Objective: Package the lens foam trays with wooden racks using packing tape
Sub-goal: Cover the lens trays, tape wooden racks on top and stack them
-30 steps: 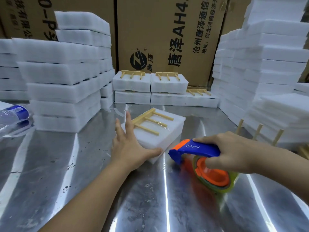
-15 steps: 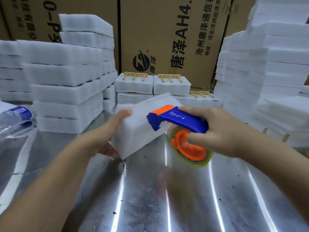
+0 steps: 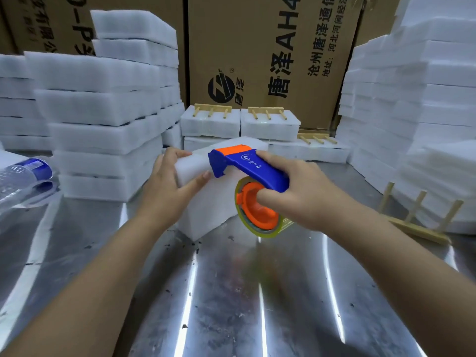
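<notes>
Firmly, the left hand (image 3: 167,191) is gripping the tilted foam tray (image 3: 211,207) by its edge, the right hand (image 3: 304,194) clutching the tape dispenser (image 3: 252,167) against it; foam stacks (image 3: 103,112) are crowding both sides of the desk (image 3: 231,292).

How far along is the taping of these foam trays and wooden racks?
Looks done: three rack-topped foam bundles by the cardboard box. In hand: the left hand grips a tilted foam block while the right hand holds the tape dispenser against it. Left: a loose rack at right and tall foam stacks.
</notes>
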